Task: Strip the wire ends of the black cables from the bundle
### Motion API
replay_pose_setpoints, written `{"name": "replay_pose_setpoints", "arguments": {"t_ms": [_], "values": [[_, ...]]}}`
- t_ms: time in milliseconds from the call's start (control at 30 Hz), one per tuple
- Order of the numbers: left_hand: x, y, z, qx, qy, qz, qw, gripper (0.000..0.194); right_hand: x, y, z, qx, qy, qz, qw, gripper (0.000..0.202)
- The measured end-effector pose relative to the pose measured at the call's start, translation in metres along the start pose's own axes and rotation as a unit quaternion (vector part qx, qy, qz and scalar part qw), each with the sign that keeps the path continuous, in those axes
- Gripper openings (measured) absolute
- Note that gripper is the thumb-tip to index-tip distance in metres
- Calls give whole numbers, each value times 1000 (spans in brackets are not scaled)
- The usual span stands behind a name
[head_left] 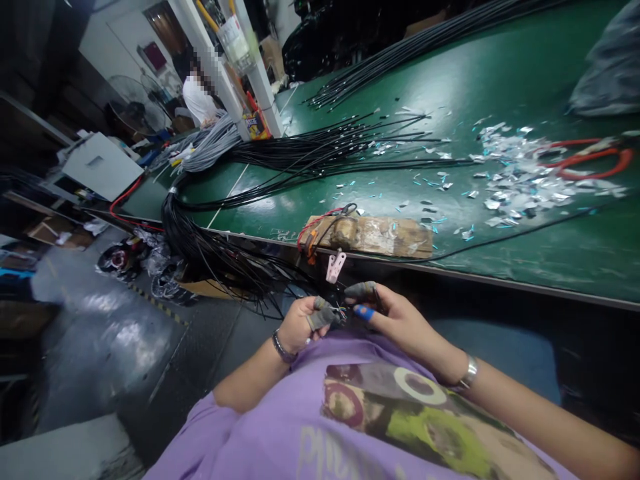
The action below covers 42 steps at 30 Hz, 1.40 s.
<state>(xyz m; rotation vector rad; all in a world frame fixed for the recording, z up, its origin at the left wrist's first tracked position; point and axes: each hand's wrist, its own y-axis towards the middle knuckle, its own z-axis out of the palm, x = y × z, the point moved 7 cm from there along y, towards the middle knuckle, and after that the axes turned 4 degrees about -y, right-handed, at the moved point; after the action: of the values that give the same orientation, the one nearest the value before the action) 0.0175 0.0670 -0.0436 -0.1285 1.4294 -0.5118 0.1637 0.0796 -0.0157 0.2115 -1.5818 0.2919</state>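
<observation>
My left hand (307, 321), with grey finger covers, is closed on a black cable end whose thin coloured wires (341, 311) fan out between my hands. My right hand (383, 310), wearing grey and blue finger covers, is at the right of these wires with thumb and fingers bent together; what it pinches is too small to make out. Both hands are close to my body, below the table edge. Just above them hangs a pinkish clip (335, 267) at a wooden block (390, 237). A bundle of black cables (200, 247) droops over the edge on the left.
The green table (525, 247) bears foil and blue scraps (520, 177), red-handled scissors (595, 163), more black cables (400, 60) and a plastic bag (610, 67). Grey cables (213, 143) lie by a metal post. A person (197, 100) in white is at the back left, near a fan (135, 103).
</observation>
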Motion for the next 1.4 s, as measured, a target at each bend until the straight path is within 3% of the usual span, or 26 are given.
{"name": "replay_pose_setpoints", "arguments": {"t_ms": [167,367,500,633,767,1000,1400], "values": [[4,-1,2,26,-28,-28,999,57,19,-4,6,36,-120,-138,982,25],[6,-3,6,50,-30,-66,996,59,36,-9,14,68,-202,-251,944,39],[13,-2,3,69,-72,-71,992,55,27,-4,20,87,-243,-215,942,37],[10,3,-5,71,-208,-15,975,43,12,1,24,99,-279,-149,944,29],[10,3,-13,57,-282,-4,958,26,19,3,28,84,-265,-175,945,21],[26,1,-12,51,-283,-54,956,27,31,8,43,80,-307,-210,925,47],[24,-2,-5,114,-266,-56,956,27,33,4,43,108,-294,-225,923,36]]}}
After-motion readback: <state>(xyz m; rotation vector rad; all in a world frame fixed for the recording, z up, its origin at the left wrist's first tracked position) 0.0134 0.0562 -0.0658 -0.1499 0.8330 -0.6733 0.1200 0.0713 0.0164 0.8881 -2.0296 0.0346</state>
